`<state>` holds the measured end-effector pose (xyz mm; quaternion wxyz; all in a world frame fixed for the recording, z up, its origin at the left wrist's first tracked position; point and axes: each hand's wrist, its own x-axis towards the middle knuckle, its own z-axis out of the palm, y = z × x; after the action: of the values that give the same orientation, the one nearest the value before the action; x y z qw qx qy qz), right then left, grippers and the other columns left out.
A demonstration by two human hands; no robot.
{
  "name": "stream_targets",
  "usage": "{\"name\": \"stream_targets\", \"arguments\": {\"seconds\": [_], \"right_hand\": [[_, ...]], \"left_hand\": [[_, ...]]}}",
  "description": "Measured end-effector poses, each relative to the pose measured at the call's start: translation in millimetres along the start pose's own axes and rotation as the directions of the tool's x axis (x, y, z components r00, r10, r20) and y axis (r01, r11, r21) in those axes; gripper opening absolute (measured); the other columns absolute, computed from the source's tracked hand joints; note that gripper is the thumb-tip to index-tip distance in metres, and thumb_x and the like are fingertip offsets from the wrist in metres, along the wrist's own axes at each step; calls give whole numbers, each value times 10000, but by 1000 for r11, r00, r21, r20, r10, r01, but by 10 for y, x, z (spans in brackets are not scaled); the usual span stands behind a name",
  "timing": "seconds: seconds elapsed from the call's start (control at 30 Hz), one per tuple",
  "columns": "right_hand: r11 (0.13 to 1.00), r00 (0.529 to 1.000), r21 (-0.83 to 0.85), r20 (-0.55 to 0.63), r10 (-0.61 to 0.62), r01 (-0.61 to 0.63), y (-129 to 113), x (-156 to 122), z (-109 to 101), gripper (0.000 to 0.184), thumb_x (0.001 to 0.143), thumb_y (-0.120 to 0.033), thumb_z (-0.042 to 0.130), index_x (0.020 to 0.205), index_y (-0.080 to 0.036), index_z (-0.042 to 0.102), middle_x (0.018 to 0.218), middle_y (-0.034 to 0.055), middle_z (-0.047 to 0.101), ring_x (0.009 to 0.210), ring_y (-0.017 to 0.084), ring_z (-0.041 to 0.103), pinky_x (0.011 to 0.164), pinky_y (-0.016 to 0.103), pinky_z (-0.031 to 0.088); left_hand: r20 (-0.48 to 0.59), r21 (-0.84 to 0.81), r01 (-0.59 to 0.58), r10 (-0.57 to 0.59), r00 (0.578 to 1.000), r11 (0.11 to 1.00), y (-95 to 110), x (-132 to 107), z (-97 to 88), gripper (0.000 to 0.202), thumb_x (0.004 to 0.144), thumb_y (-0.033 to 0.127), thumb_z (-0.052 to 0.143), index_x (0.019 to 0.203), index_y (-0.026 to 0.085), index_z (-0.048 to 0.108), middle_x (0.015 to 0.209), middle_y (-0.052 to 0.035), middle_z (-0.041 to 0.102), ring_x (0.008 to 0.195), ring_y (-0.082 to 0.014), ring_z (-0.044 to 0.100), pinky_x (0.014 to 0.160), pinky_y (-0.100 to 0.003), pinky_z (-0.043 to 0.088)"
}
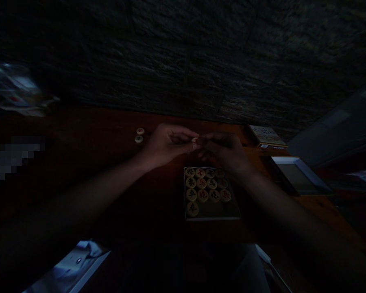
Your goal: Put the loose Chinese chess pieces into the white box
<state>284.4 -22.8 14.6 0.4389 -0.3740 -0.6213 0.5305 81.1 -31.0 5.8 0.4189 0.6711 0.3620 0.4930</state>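
Above the wooden table, my left hand [167, 143] and my right hand [224, 148] meet fingertip to fingertip. Pinched between them is a small pale xiangqi piece [195, 139], partly covered by the fingers. Just below my right hand lies a shallow box [212, 218] with xiangqi pieces [202, 183] set in rows, marked in red or black characters. Its front row shows one black-marked piece [192, 208] at the left and bare box floor beside it. Two loose pieces [139, 135] rest on the table to the left of my left hand.
An open box lid [295, 175] and a small printed box [267, 136] lie at the right. A dark stone wall [183, 61] rises behind the table [91, 122]. At the far left stands a clear plastic container [21, 87]. The scene is very dim.
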Motion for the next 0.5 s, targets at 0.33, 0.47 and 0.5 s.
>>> {"name": "stream_targets", "arguments": {"seconds": [0.33,0.47,0.5], "right_hand": [[991,998,-125,-38,-41,36,0,-26,12,464,737,-612,913,783,-163,803,749,63,788,597,133,677,540,227,560],[991,998,-134,-60,-28,20,10,-25,29,487,677,-623,942,764,-168,794,674,46,758,551,137,658,519,239,551],[991,998,-132,-54,-22,15,11,-24,33,484,663,-612,954,774,-168,797,663,40,753,545,136,656,516,239,548]], "left_hand": [[11,-21,38,-38,999,999,21,-6,34,273,786,256,888,1043,176,844,1011,-84,852,933,-229,814,878,-341,647],[-2,34,7,-7,1000,999,29,-9,47,282,746,239,907,1006,164,830,979,-83,845,913,-223,807,852,-328,638],[-5,42,3,-3,1000,999,28,-10,48,282,736,240,914,994,163,829,974,-82,844,904,-222,805,843,-326,638]]}}
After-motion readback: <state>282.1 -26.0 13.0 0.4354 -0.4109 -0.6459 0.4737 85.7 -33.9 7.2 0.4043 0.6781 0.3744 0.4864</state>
